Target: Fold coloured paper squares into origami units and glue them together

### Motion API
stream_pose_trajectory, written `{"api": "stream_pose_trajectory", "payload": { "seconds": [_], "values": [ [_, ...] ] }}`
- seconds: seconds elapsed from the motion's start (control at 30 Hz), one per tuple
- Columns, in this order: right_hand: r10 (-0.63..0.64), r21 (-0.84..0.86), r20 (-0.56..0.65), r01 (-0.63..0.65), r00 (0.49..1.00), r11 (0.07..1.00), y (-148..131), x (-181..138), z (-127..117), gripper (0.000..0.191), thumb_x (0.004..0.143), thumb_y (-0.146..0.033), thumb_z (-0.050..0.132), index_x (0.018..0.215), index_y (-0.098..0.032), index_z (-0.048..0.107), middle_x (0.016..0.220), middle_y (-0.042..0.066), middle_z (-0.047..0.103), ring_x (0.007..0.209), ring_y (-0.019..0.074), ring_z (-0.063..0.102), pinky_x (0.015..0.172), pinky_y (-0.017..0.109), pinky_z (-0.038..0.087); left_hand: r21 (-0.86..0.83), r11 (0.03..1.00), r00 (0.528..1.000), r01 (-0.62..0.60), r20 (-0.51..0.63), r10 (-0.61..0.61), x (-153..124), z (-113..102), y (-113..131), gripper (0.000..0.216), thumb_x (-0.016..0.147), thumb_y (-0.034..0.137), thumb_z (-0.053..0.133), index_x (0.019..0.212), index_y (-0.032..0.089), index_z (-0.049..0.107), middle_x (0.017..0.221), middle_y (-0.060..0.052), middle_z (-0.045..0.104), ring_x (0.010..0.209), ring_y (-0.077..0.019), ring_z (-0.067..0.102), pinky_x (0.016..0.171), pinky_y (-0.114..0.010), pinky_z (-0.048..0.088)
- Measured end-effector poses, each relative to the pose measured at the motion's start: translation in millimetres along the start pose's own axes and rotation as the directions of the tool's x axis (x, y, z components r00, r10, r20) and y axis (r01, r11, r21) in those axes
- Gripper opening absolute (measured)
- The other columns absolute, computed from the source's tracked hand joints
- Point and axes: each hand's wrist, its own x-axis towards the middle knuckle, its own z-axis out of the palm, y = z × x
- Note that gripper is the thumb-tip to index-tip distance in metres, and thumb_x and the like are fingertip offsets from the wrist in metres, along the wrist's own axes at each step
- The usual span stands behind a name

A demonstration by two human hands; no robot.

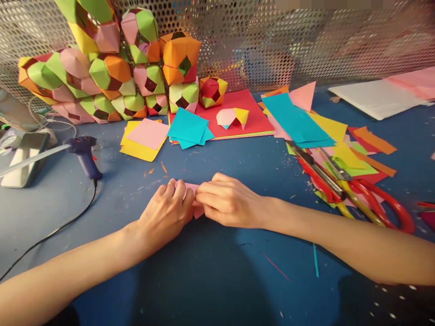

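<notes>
Both my hands meet at the middle of the blue table point(217, 271) over a small pink paper piece point(197, 210). My left hand point(167, 212) lies curled on its left part with fingers pressing down. My right hand point(227, 200) covers the right part, fingers closed together and pinching the paper's edge. Most of the pink paper is hidden beneath the two hands; only a strip at the top and a corner below show.
A stack of folded paper cubes point(112, 68) stands at the back left against a perforated metal screen point(288, 40). A glue gun point(83, 154) with its cord lies left. Coloured paper sheets point(238, 113), scraps, a utility knife point(314, 167) and scissors point(370, 199) lie right.
</notes>
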Motion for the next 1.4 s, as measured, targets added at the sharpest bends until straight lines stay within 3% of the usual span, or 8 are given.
{"api": "stream_pose_trajectory", "payload": {
  "seconds": [0.2, 0.43, 0.63, 0.9, 1.07, 1.17, 1.3, 1.4],
  "values": [
    [0.127, -0.072, -0.059, -0.132, 0.990, 0.989, -2.2, 2.0, 11.9, 0.028, 0.093, -0.021, 0.038, 0.082, -0.013, 0.062, 0.076, 0.006, 0.056, 0.061, 0.0141, 0.045, 0.062, 0.029, 0.029, 0.057, 0.998, 1.000, -0.020, -0.021, 0.021, 1.1, 2.0, 1.9, 0.025, 0.088, 0.022, 0.043, 0.100, 0.005, 0.058, 0.097, -0.019, 0.061, 0.089, -0.0289, 0.061, 0.064, -0.035, 0.050],
    [0.170, -0.181, 0.121, -0.146, 0.978, 0.973, -2.3, 7.9, 3.8, 0.028, 0.093, -0.016, 0.034, 0.105, -0.014, 0.060, 0.082, 0.005, 0.054, 0.060, 0.0128, 0.044, 0.066, 0.031, 0.026, 0.096, 0.994, 0.999, -0.044, 0.012, 0.043, 1.2, 0.0, 2.0, 0.027, 0.086, 0.021, 0.045, 0.098, 0.004, 0.062, 0.101, -0.019, 0.062, 0.084, -0.0283, 0.063, 0.062, -0.035, 0.051],
    [0.235, -0.219, 0.431, -0.151, 0.871, 0.964, 1.8, -2.6, -42.2, 0.025, 0.087, -0.008, 0.041, 0.085, -0.017, 0.065, 0.078, 0.004, 0.057, 0.069, 0.0154, 0.047, 0.073, 0.033, 0.025, 0.120, 0.991, 0.995, -0.054, -0.080, 0.063, -0.6, 4.9, 1.5, 0.033, 0.087, 0.021, 0.043, 0.106, 0.000, 0.060, 0.107, -0.023, 0.062, 0.095, -0.0322, 0.062, 0.065, -0.036, 0.052],
    [0.256, -0.275, 0.564, -0.115, 0.785, 0.955, 6.6, -24.4, -68.5, 0.024, 0.079, -0.003, 0.045, 0.071, -0.017, 0.063, 0.069, 0.003, 0.059, 0.071, 0.0182, 0.048, 0.080, 0.037, 0.023, 0.090, 0.995, 0.991, -0.050, -0.123, 0.061, 0.2, 5.5, -2.0, 0.030, 0.088, 0.023, 0.043, 0.100, 0.004, 0.063, 0.105, -0.020, 0.065, 0.092, -0.0299, 0.064, 0.065, -0.036, 0.053],
    [0.226, -0.257, 0.544, -0.096, 0.808, 0.962, 12.8, -22.1, -69.3, 0.026, 0.078, -0.004, 0.046, 0.060, -0.017, 0.058, 0.062, 0.003, 0.057, 0.061, 0.0151, 0.043, 0.074, 0.035, 0.024, 0.057, 0.997, 0.991, -0.046, -0.125, 0.053, 2.0, 2.8, -4.8, 0.029, 0.088, 0.022, 0.042, 0.098, 0.006, 0.064, 0.103, -0.019, 0.066, 0.089, -0.0291, 0.064, 0.067, -0.039, 0.053],
    [0.185, -0.225, 0.461, -0.088, 0.868, 0.970, 15.2, -18.8, -68.2, 0.027, 0.079, -0.005, 0.045, 0.057, -0.017, 0.055, 0.059, 0.002, 0.054, 0.058, 0.0142, 0.041, 0.069, 0.034, 0.024, 0.027, 0.999, 0.993, -0.039, -0.110, 0.041, 3.3, 0.8, -5.7, 0.028, 0.088, 0.022, 0.042, 0.097, 0.006, 0.064, 0.103, -0.018, 0.066, 0.088, -0.0293, 0.064, 0.068, -0.041, 0.053],
    [0.223, -0.173, 0.202, -0.189, 0.954, 0.967, 9.2, -6.9, -50.5, 0.022, 0.085, -0.009, 0.042, 0.077, -0.016, 0.062, 0.077, 0.005, 0.059, 0.071, 0.0168, 0.047, 0.067, 0.031, 0.026, -0.010, 0.999, 0.992, -0.032, -0.121, 0.031, 3.2, -1.5, -5.2, 0.026, 0.087, 0.019, 0.045, 0.101, 0.006, 0.063, 0.105, -0.020, 0.065, 0.097, -0.0326, 0.062, 0.081, -0.050, 0.051],
    [0.151, -0.144, 0.193, -0.124, 0.969, 0.982, 3.1, -1.6, -30.7, 0.021, 0.088, -0.012, 0.042, 0.088, -0.014, 0.062, 0.084, 0.007, 0.060, 0.076, 0.0180, 0.047, 0.068, 0.031, 0.027, -0.051, 0.994, 0.984, -0.094, -0.154, 0.085, 1.6, 1.2, -3.9, 0.031, 0.085, 0.010, 0.043, 0.112, 0.003, 0.057, 0.117, -0.021, 0.060, 0.117, -0.0342, 0.052, 0.095, -0.052, 0.044]
  ]
}}
